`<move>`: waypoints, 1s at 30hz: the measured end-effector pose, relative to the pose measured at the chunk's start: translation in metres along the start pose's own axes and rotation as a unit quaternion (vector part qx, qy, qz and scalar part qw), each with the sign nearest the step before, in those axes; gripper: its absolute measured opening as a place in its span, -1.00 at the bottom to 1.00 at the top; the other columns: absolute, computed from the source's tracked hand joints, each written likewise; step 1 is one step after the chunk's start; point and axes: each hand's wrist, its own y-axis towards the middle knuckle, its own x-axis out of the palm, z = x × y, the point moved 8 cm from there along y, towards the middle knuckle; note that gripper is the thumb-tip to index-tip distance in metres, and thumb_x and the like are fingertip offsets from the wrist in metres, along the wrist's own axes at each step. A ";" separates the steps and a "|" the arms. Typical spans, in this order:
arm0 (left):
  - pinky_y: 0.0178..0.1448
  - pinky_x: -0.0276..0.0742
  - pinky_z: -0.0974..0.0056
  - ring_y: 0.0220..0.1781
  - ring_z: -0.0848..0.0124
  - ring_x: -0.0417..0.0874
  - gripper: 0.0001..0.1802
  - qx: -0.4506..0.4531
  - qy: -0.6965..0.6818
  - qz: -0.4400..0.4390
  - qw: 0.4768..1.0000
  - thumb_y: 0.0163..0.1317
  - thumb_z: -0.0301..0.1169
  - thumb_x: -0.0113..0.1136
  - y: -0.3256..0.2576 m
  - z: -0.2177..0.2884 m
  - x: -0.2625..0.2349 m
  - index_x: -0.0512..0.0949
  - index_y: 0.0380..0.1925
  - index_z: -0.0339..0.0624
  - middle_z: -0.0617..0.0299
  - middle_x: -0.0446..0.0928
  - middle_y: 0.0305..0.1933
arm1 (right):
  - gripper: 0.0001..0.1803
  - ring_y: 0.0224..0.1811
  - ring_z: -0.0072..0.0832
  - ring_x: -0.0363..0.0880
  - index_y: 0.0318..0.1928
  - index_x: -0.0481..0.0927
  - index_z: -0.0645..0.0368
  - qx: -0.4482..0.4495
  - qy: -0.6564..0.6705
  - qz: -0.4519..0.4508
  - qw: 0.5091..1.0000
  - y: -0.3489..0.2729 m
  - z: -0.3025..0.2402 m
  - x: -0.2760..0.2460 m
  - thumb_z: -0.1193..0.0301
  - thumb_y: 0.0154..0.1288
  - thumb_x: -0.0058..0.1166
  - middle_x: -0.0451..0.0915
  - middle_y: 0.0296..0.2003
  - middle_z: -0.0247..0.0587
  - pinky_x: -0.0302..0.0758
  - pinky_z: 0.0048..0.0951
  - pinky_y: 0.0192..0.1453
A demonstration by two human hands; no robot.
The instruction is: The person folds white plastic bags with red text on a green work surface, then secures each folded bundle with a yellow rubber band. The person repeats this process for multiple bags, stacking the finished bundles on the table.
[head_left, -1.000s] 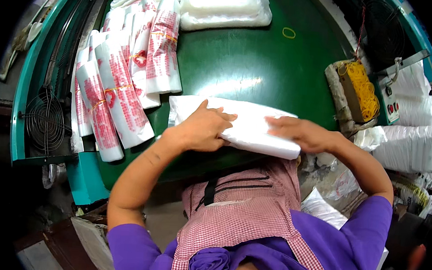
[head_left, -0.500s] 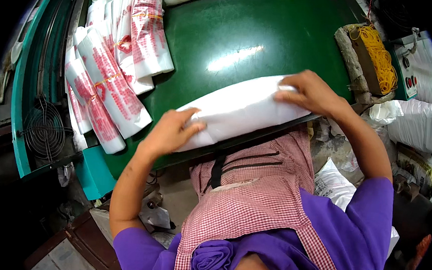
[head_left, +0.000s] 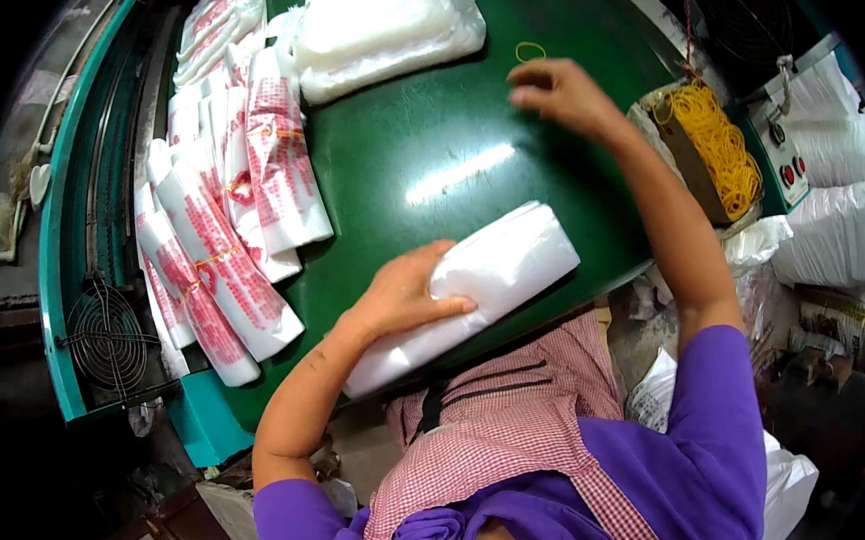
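Near the table's front edge, my left hand (head_left: 419, 294) is closed around the middle of a folded bundle of white plastic bags (head_left: 529, 252), thumb on top. The bundle lies slantwise on the green tabletop (head_left: 390, 162) with its far right end free. Over the right part of the table is my right hand (head_left: 560, 93), its fingers apart and nothing in them. Just beyond its fingertips lies a single yellow rubber band (head_left: 530, 51), apart from the hand.
At the left lie several red-printed bag bundles (head_left: 218, 255), held by yellow bands. A thick stack of white bags (head_left: 389, 31) rests at the back. On the right are a box of yellow rubber bands (head_left: 717, 149) and a control box with red buttons (head_left: 786, 159).
My right hand has left the bundle and moved up toward the loose rubber band. The bundle is now narrower, with my left hand wrapped over it. The view has shifted, showing more of the back stack.
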 end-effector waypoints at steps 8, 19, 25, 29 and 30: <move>0.06 0.46 0.28 -0.06 0.37 0.58 -0.59 -0.045 -0.210 0.129 0.968 0.15 -0.36 0.29 -0.067 -0.012 0.004 0.48 -0.03 -0.29 0.13 0.58 -0.10 | -0.79 -0.17 -0.17 0.60 -0.25 0.57 0.25 0.081 -0.268 0.064 0.958 0.043 0.028 -0.027 0.35 0.22 0.11 0.61 -0.20 -0.05 0.51 -0.28 -0.09; 0.12 0.50 0.31 0.00 0.42 0.57 -0.53 0.122 -0.642 0.175 0.736 0.24 -0.41 0.21 -0.024 0.018 -0.031 0.38 0.12 -0.31 0.16 0.53 0.03 | -0.70 -0.07 -0.39 0.62 0.02 0.44 0.32 0.005 0.336 0.042 0.941 -0.096 -0.134 0.070 0.57 0.27 0.00 0.60 -0.09 -0.13 0.56 -0.38 -0.01; 0.09 0.52 0.26 -0.08 0.41 0.59 -0.37 0.090 -0.688 0.059 0.717 0.09 -0.31 0.38 -0.038 0.037 0.003 0.37 0.12 -0.34 0.17 0.53 0.02 | -0.61 -0.15 -0.52 0.60 0.20 0.30 0.24 0.071 0.757 -0.044 0.648 -0.113 -0.118 0.062 0.55 0.37 -0.14 0.44 0.10 0.10 0.59 -0.59 -0.34; 0.12 0.43 0.18 0.03 0.32 0.52 -0.34 0.045 -0.326 0.106 0.938 -0.03 -0.33 0.44 -0.052 0.019 -0.017 0.35 0.08 -0.15 0.19 0.50 -0.06 | -0.47 -0.26 -0.48 0.62 0.29 0.21 0.10 -0.045 0.605 -0.071 0.792 -0.124 -0.168 0.014 0.58 0.31 -0.10 0.30 0.19 0.33 0.52 -0.61 -0.54; 0.08 0.43 0.17 -0.01 0.30 0.52 -0.34 0.016 -0.150 0.145 0.978 -0.08 -0.34 0.44 -0.051 0.003 -0.020 0.34 0.05 -0.08 0.18 0.50 -0.12 | -0.50 -0.26 -0.44 0.63 0.26 0.27 0.12 -0.069 0.487 -0.138 0.859 -0.133 -0.181 0.030 0.57 0.30 -0.08 0.34 0.19 0.25 0.56 -0.56 -0.49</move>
